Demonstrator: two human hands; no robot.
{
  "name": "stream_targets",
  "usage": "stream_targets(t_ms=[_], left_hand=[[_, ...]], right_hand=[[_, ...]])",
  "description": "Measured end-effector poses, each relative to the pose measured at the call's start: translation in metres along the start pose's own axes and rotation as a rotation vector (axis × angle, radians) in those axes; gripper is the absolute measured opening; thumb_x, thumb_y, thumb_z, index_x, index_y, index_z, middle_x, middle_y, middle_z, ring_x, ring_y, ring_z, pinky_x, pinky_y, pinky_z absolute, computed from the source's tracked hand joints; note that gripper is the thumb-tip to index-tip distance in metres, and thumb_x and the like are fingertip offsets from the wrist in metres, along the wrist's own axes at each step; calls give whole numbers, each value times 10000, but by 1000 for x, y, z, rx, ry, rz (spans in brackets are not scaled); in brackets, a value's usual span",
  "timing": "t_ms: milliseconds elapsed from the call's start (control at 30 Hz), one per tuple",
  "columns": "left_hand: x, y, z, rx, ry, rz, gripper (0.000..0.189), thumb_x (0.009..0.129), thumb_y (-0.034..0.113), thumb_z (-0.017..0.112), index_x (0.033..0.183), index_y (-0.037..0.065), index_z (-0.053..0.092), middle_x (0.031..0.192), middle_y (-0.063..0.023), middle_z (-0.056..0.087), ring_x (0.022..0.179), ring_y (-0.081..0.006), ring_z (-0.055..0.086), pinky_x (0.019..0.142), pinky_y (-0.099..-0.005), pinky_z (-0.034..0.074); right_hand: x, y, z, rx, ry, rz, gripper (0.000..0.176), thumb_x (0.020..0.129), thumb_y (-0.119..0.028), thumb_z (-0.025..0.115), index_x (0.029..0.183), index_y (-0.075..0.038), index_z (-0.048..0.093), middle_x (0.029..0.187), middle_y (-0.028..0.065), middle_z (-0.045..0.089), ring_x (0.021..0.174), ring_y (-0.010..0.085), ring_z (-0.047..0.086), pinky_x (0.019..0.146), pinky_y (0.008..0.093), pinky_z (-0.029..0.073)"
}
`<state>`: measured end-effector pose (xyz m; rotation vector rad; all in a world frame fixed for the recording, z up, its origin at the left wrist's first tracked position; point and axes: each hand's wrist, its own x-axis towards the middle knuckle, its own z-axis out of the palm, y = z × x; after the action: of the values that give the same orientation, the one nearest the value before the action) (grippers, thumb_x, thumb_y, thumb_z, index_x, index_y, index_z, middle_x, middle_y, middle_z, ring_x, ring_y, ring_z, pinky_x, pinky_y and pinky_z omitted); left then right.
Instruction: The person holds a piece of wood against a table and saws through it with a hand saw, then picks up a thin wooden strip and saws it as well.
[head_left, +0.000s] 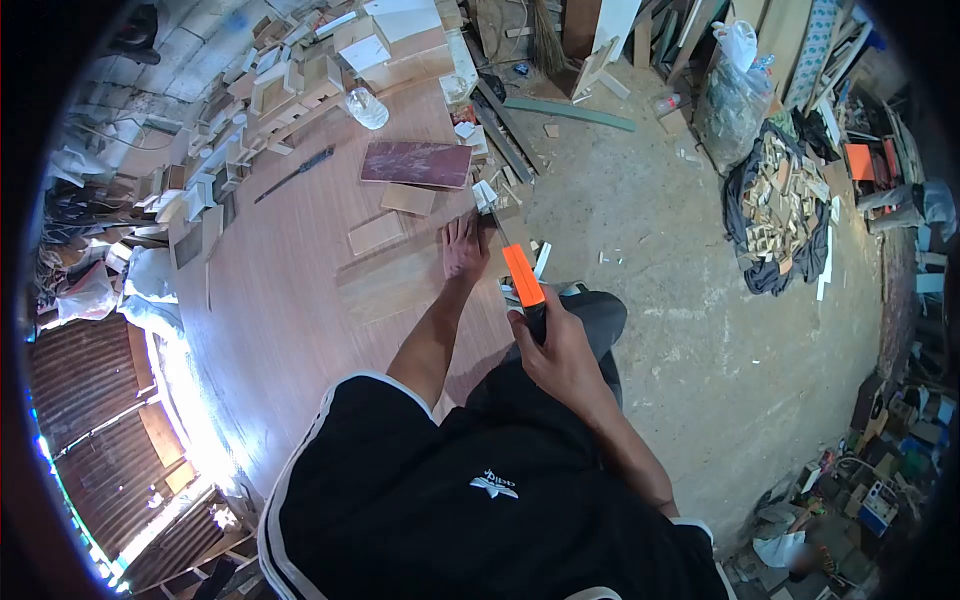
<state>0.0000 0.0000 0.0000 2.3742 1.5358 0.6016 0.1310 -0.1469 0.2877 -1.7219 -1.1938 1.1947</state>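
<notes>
My right hand (pixel 558 352) is closed around the handle of a handsaw (pixel 522 275) with an orange and black grip. The saw's thin blade points away from me, past the right edge of the workbench (pixel 290 270). My left hand (pixel 464 250) lies flat with fingers stretched out, pressing on a light wooden board (pixel 385 283) near that edge. Left of the fingers are two small wood pieces (pixel 376 234) (pixel 408 199). Beyond them lies a dark red rectangular piece (pixel 416 164). Whether the saw teeth touch wood is too small to tell.
A long dark tool (pixel 295 174) and a clear plastic bottle (pixel 366 108) lie on the bench. Wooden boxes and offcuts (pixel 300 85) are piled along the wall. On the floor are a cloth with wood scraps (pixel 782 205) and a filled plastic bag (pixel 735 110). A person (pixel 785 550) sits lower right.
</notes>
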Motion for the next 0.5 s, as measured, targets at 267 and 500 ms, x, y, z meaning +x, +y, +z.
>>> stream_targets(t_ms=[267, 500], left_hand=[[-8, 0, -11, -8, 58, 54, 431, 896, 185, 503, 1304, 47, 484, 1159, -144, 531, 1103, -329, 492, 978, -451, 374], [-14, 1, -8, -10, 74, 48, 472, 865, 160, 529, 1324, 68, 473, 1171, -142, 517, 1108, -328, 485, 987, -447, 376]], right_hand=[[-20, 21, 25, 119, 51, -73, 203, 892, -51, 589, 1030, 25, 461, 700, 192, 564, 620, 262, 597, 579, 362, 434], [-20, 8, 21, 59, 31, -5, 203, 877, -47, 599, 983, 25, 441, 634, 217, 540, 612, 361, 630, 544, 386, 424]])
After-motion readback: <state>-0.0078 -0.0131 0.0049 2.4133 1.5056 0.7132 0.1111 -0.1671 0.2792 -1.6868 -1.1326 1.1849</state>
